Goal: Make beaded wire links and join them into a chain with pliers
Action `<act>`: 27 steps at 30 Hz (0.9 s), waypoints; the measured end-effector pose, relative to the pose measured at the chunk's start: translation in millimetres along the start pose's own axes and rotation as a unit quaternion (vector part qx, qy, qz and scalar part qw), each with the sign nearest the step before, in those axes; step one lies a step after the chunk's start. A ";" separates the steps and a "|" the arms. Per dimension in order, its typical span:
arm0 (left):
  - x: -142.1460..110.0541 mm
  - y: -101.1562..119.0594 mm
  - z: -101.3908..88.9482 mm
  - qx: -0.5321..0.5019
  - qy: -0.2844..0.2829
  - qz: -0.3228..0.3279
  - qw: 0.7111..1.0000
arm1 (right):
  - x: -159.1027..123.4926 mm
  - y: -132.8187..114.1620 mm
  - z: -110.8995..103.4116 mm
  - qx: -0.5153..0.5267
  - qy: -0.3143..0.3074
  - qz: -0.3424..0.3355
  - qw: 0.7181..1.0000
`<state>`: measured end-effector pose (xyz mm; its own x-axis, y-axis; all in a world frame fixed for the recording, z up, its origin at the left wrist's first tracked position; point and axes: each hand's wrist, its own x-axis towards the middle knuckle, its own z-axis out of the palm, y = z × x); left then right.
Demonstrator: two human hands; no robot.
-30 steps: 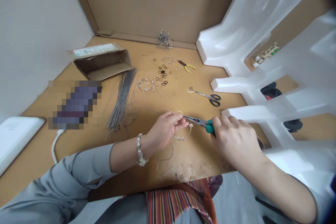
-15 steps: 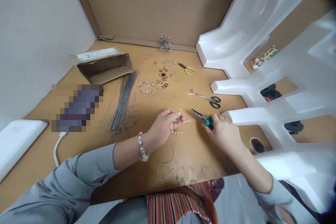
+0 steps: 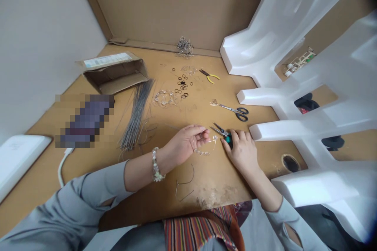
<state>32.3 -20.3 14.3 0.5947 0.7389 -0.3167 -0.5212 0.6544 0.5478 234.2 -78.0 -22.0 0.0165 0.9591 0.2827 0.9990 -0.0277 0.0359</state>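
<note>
My left hand point(image 3: 188, 144) pinches a thin wire with clear beads point(image 3: 215, 137) between thumb and fingertips. Part of the wire hides behind the fingers, and a curved row of clear beads point(image 3: 202, 152) hangs just below them. My right hand point(image 3: 243, 151) is wrapped around the teal-and-black handles of needle-nose pliers point(image 3: 220, 129). The jaws stand apart and point left, near the beads but not touching them. Scissors with black handles point(image 3: 234, 110) lie just beyond the pliers.
Yellow-handled pliers point(image 3: 209, 75), black rings point(image 3: 182, 83) and beaded wire loops point(image 3: 165, 98) lie farther back. A bundle of grey wires point(image 3: 136, 119) sits left, by an open cardboard box point(image 3: 114, 75). White moulded foam point(image 3: 272, 129) borders the right; bent wire pieces point(image 3: 185, 183) lie in front.
My right hand has moved left with the needle-nose pliers, and their jaws have spread. My left hand has turned slightly, shifting the beaded wire a little right and down.
</note>
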 end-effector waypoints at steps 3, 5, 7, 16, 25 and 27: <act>1.8 0.4 -1.0 -0.007 0.010 -0.010 1.000 | 0.5 -2.4 -9.1 0.115 0.014 -0.018 0.993; 3.3 0.7 -2.5 0.007 0.020 0.003 1.000 | 3.5 -8.9 -20.9 0.234 0.022 -0.043 0.971; 5.5 1.2 -4.6 0.031 0.038 0.030 0.998 | 9.7 -19.5 -31.8 0.322 0.017 -0.085 0.943; 26.6 6.8 -24.8 0.185 0.069 0.143 0.970 | 56.3 -52.7 -6.0 0.598 -0.069 0.012 0.798; 31.2 3.3 -34.6 0.369 0.065 0.190 0.907 | 60.2 -42.6 1.1 0.687 -0.138 0.127 0.702; 31.0 3.3 -35.7 0.391 0.075 0.200 0.895 | 58.7 -44.2 -0.3 0.688 -0.140 0.128 0.700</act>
<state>27.1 10.5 -21.4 0.3374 0.9404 -0.0427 -0.0519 0.0639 0.9966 191.0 -20.6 -6.7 0.0179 0.9953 -0.0951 0.0524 -0.0959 -0.9940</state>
